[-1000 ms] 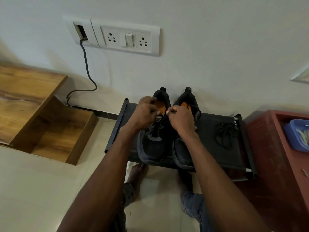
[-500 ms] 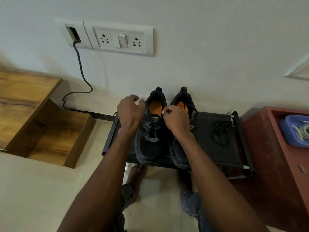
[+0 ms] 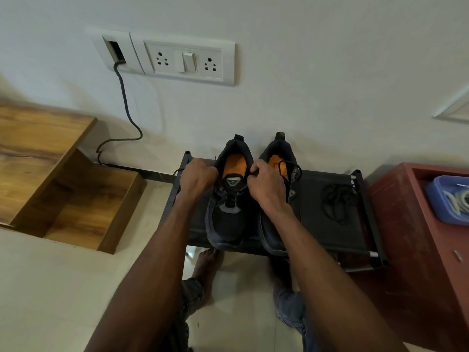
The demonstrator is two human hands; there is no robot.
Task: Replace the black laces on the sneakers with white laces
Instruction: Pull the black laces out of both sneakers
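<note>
Two black sneakers with orange insoles stand side by side on a low black rack (image 3: 327, 235), heels toward the wall. The left sneaker (image 3: 227, 217) still carries a black lace across its upper eyelets. My left hand (image 3: 196, 177) is closed on one end of that lace at the shoe's left side. At the shoe's right collar, my right hand (image 3: 266, 184) pinches the other end. The right sneaker (image 3: 281, 158) is partly hidden behind my right wrist. A loose black lace (image 3: 336, 199) lies coiled on the rack to the right. White laces (image 3: 456, 199) lie in a blue tray.
The blue tray (image 3: 436, 199) sits on a red cabinet (image 3: 406, 224) at the right. A wooden stepped unit (image 3: 63, 189) stands at the left. A cable (image 3: 127, 107) hangs from the wall socket plate (image 3: 187, 59). My bare feet are below the rack.
My left hand swung out to the left of the left sneaker and came back to its collar, drawing the lace end out sideways. My right hand stayed at the right collar.
</note>
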